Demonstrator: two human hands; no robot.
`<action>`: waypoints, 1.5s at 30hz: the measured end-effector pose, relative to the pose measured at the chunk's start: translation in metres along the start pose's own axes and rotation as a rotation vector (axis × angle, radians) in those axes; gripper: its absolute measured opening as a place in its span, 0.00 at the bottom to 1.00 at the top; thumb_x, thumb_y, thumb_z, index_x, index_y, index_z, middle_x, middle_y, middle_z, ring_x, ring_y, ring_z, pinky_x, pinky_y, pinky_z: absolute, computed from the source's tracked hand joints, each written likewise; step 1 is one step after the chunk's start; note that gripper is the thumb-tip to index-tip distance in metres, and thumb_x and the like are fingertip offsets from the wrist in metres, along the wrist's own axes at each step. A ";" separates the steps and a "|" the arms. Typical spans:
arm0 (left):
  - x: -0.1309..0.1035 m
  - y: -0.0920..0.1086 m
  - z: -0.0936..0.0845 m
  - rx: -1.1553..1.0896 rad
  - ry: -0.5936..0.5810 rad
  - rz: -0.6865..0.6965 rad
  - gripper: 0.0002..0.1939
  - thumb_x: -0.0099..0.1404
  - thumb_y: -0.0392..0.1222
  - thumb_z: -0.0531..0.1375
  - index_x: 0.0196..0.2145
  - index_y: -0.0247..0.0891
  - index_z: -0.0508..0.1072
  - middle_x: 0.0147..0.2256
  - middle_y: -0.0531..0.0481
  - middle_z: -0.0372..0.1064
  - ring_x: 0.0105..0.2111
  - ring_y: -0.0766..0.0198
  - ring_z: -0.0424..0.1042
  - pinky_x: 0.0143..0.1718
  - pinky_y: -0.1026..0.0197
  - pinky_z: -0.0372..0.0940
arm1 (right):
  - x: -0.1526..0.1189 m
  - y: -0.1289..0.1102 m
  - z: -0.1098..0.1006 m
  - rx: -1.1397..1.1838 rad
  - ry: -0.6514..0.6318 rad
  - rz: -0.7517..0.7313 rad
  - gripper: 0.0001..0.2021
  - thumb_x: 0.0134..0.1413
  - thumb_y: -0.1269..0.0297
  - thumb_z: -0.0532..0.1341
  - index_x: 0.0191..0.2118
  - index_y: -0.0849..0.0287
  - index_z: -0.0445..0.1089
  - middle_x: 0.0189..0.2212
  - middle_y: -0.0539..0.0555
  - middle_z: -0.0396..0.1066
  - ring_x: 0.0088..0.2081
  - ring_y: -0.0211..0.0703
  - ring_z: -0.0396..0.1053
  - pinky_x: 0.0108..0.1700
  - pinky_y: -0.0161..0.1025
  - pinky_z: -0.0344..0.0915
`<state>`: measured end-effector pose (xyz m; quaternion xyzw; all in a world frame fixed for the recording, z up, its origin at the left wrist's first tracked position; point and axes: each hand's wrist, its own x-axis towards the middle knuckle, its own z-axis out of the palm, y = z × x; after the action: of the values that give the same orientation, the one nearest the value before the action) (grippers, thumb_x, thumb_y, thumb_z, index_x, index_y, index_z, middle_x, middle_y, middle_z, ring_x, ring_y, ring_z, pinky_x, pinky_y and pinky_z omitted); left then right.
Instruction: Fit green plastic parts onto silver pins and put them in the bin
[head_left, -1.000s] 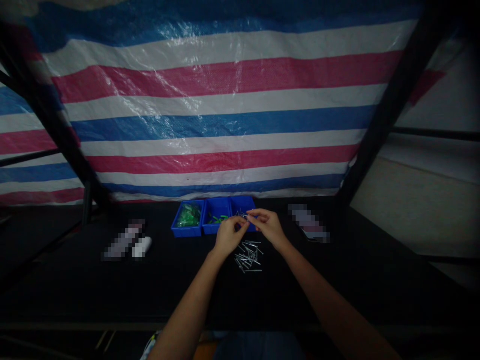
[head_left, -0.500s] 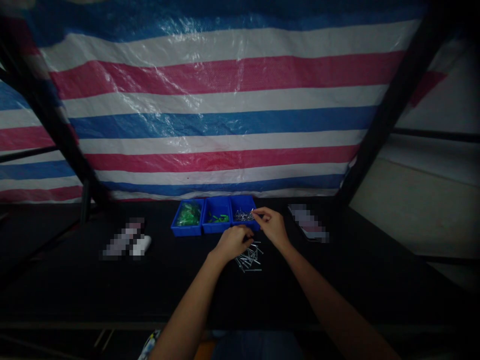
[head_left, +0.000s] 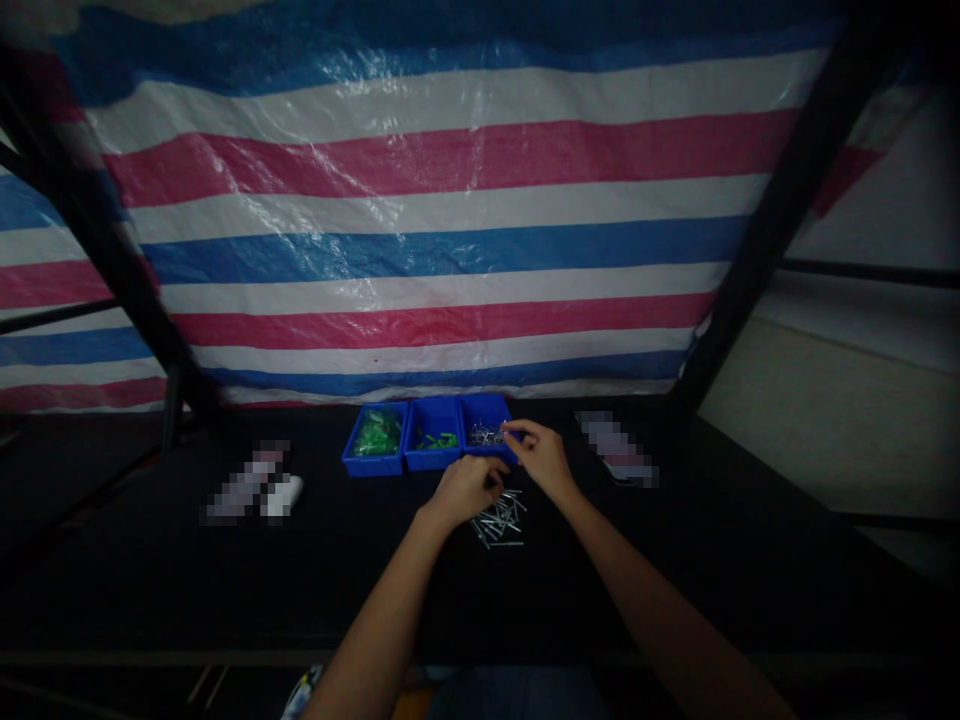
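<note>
We note the black tabletop running from the hands to its near edge, with room on both sides of the forearms; behind, the striped sheet bounds the far edge. Three bins adjoin: left bin with one clear bag of green pieces, middle bin with loose green plugs, right bin with small metal pieces, uncountable. One pile of metal pins, overlapping too much to count, lies before the right bin. Two hands: left hand curled over the pile, its grip hidden; right hand pinched beside the right bin, contents uncertain. One white object sits far left.
</note>
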<state>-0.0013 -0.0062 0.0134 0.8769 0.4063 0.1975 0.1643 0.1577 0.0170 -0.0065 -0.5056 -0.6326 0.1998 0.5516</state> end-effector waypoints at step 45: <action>0.011 -0.005 -0.003 -0.535 0.487 -0.046 0.13 0.59 0.45 0.56 0.35 0.34 0.72 0.30 0.47 0.71 0.28 0.66 0.67 0.29 0.65 0.59 | 0.005 -0.017 -0.009 0.461 -0.024 0.142 0.16 0.43 0.53 0.61 0.32 0.61 0.73 0.23 0.51 0.69 0.15 0.29 0.54 0.17 0.32 0.50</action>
<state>0.0008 0.0059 0.0159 0.7208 0.3870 0.4962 0.2908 0.1590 0.0120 0.0127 -0.4071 -0.5397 0.3835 0.6292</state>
